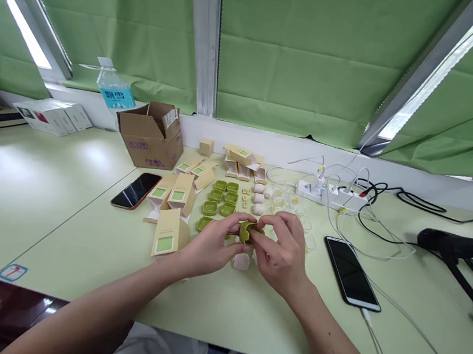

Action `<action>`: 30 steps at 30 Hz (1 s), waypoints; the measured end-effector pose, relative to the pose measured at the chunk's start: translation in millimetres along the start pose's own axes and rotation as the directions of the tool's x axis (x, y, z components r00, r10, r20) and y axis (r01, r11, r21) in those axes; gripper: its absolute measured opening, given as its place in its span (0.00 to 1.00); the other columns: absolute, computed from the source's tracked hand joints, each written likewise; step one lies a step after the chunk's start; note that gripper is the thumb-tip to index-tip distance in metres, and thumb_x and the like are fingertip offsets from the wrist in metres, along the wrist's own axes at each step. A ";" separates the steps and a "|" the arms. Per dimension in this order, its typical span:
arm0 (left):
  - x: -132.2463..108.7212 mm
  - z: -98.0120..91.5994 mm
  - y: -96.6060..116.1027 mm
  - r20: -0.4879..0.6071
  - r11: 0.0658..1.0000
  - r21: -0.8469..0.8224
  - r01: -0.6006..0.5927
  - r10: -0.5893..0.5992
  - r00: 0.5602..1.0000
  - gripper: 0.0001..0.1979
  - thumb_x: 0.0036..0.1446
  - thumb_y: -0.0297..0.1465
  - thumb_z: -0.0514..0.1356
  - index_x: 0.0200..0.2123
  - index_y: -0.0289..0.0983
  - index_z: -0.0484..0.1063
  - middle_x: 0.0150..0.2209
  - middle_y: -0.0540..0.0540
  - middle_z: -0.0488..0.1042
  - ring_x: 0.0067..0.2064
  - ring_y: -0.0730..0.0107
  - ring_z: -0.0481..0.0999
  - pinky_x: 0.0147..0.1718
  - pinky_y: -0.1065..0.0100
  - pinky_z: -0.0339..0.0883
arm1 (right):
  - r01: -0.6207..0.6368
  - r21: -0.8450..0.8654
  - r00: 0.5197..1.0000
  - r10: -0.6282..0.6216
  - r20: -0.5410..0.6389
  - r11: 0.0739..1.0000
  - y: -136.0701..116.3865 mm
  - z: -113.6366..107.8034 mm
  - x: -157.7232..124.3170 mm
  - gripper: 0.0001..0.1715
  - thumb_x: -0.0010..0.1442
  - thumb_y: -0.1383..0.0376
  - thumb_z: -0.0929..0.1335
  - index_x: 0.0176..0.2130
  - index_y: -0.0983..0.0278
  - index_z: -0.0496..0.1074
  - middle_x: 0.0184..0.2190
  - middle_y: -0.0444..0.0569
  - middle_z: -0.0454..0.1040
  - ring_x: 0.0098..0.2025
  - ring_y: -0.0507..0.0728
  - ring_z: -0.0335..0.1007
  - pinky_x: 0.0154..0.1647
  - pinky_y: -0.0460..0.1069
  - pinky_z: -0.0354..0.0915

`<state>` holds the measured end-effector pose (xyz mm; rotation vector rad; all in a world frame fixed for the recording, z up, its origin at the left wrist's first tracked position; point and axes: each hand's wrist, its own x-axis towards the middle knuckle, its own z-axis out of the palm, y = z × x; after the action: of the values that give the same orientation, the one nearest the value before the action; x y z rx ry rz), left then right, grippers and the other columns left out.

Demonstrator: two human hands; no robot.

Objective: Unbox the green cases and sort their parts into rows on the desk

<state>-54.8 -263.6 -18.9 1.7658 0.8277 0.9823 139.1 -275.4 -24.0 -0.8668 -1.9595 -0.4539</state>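
Note:
Between my two hands is a small olive-green, soft-looking cover (246, 231) with a bent edge. The fingers and thumb of my left hand (215, 246) pinch it from the left. My right hand (281, 254) grips its right side with thumb and fingertips. Just below them a whitish block (241, 261) rests on the table, partly hidden by the fingers. Several similar green covers (216, 195) lie in two columns beyond my left hand. Beside these are a column of tiny yellowish pieces (245, 197) and several pale, rounded blocks (258, 209).
Small beige boxes (165, 237) with green panels lie left of my hands. Behind them stand a cardboard box (155, 138) and a bottle (115, 93). One phone (135, 190) lies left, another phone (352, 271) right, plugged into a cable. A power strip (331, 195) sits at the back.

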 end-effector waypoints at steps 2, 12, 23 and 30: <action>-1.2 -0.8 -1.0 0.004 0.998 0.069 -0.012 0.012 1.000 0.23 0.61 0.29 0.68 0.59 0.45 0.73 0.53 0.45 0.82 0.54 0.58 0.81 0.54 0.63 0.70 | -0.009 0.010 1.000 0.009 -0.005 1.000 -0.6 0.5 0.2 0.13 0.61 0.76 0.70 0.37 0.59 0.79 0.41 0.51 0.77 0.47 0.64 0.64 0.44 0.59 0.66; -0.3 -4.7 -2.6 0.054 0.918 0.388 -0.083 0.068 0.996 0.23 0.64 0.32 0.66 0.61 0.43 0.71 0.56 0.45 0.81 0.55 0.58 0.81 0.56 0.60 0.72 | -0.031 -0.020 0.997 0.032 0.063 0.999 -1.2 4.5 0.1 0.09 0.65 0.75 0.68 0.39 0.62 0.75 0.43 0.54 0.76 0.50 0.64 0.64 0.47 0.58 0.66; -0.9 -2.4 -10.4 0.016 0.925 0.351 -0.146 0.150 0.989 0.24 0.64 0.29 0.67 0.62 0.42 0.73 0.58 0.45 0.81 0.56 0.61 0.81 0.56 0.64 0.73 | -0.002 -0.013 1.000 0.003 0.029 1.000 0.1 0.1 -0.2 0.10 0.63 0.74 0.70 0.40 0.60 0.77 0.48 0.53 0.77 0.55 0.67 0.65 0.48 0.60 0.65; -1.1 -0.5 -16.5 -0.016 0.924 0.347 -0.164 0.181 0.983 0.22 0.63 0.30 0.68 0.60 0.43 0.74 0.57 0.46 0.82 0.56 0.61 0.82 0.56 0.63 0.74 | -0.013 0.047 1.000 0.013 0.012 0.999 -0.4 2.2 0.2 0.12 0.62 0.77 0.70 0.34 0.60 0.76 0.46 0.53 0.77 0.54 0.66 0.66 0.47 0.60 0.66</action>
<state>-57.7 -258.6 -34.5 2.1524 0.9300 1.0446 137.4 -274.2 -24.9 -0.8538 -1.9663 -0.3946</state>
